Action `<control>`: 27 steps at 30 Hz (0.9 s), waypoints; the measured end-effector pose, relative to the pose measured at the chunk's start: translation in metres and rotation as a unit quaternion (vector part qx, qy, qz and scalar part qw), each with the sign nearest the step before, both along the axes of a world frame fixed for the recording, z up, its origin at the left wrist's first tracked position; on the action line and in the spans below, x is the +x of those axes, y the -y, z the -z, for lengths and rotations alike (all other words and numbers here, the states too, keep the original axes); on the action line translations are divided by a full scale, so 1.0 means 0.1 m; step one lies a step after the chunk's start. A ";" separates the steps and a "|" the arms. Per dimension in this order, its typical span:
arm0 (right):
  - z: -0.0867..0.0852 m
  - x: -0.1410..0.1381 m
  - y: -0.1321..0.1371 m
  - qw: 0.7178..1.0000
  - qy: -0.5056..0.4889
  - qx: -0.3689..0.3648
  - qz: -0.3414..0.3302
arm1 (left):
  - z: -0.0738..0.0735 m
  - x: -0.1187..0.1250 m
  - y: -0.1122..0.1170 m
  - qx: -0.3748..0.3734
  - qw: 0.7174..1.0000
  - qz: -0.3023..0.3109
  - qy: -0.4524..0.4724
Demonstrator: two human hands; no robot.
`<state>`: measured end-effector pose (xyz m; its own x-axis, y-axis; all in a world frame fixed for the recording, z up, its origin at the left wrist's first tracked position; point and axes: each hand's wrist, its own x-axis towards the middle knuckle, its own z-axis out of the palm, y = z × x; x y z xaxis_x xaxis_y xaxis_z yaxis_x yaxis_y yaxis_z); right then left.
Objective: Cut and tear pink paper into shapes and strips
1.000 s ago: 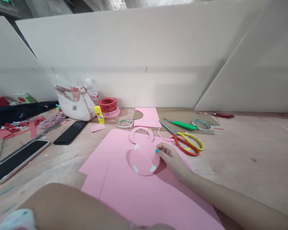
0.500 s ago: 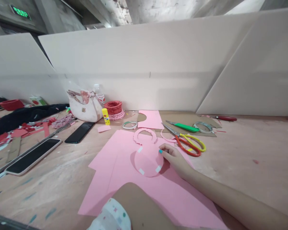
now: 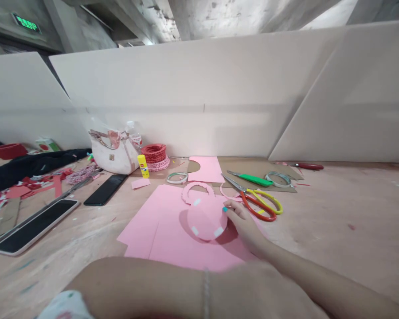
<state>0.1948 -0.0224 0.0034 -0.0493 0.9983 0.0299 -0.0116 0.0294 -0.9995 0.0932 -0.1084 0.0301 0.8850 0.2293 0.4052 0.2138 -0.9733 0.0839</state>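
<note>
- The pink sheets (image 3: 142,226) lie spread on the table (image 3: 346,252), under the work.
- A ruffled pink ring (image 3: 185,192) lies just beyond the disc, its near side overlapped or open; I cannot tell which.
- The pink disc (image 3: 208,217) is over the sheets, directly left of the right fingertips. Being round, it shows no clear long axis; its face with three white tape pieces (image 3: 218,231) turns up toward the camera, and shadows suggest it is lifted.
- The right hand (image 3: 244,222) is nearer, its fingers narrowed in a pinch on the disc's right edge.
- The left hand (image 3: 261,281), blurred, crosses in front of the right forearm; its fingers' state cannot be told.
- Scissors (image 3: 242,189) lie beyond the right hand, blades pointing away and leftward.
</note>
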 end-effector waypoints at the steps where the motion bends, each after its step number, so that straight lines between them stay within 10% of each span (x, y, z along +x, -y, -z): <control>1: 0.00 0.01 -0.01 1.000 -0.013 0.004 0.018 | -0.01 -0.15 -0.19 -0.010 0.999 -0.026 0.027; 3: 0.01 0.02 -0.04 0.997 -0.043 0.016 0.056 | 0.03 -0.44 -0.57 -0.039 0.988 -0.112 0.104; 6: 0.02 0.02 -0.07 0.993 -0.077 0.026 0.090 | 0.17 -0.74 -0.99 -0.229 0.851 -0.313 0.355; 10: 0.02 0.00 -0.07 0.992 -0.095 0.011 0.078 | 0.30 -0.78 -1.19 -0.477 0.756 -0.263 0.364; 17: 0.09 0.11 -0.12 0.986 0.071 0.072 0.134 | 0.21 -0.72 -1.09 -0.496 0.753 -0.303 0.310; 21: 0.10 0.19 -0.14 0.902 0.250 0.288 0.205 | 0.25 -0.71 -1.07 -0.482 0.774 -0.299 0.280; 24: 0.08 0.17 -0.09 0.808 0.354 0.459 0.108 | 0.27 -0.67 -1.00 -0.462 0.804 -0.274 0.255; 27: 0.06 0.11 -0.02 0.771 0.410 0.488 0.020 | 0.24 -0.65 -0.90 -0.407 0.851 -0.244 0.224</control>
<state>0.2056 -0.0207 -0.0030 -0.4210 0.5213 0.7423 0.6315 0.7559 -0.1728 0.0287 -0.0180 0.0056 0.4025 0.8912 0.2090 0.3442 -0.3589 0.8676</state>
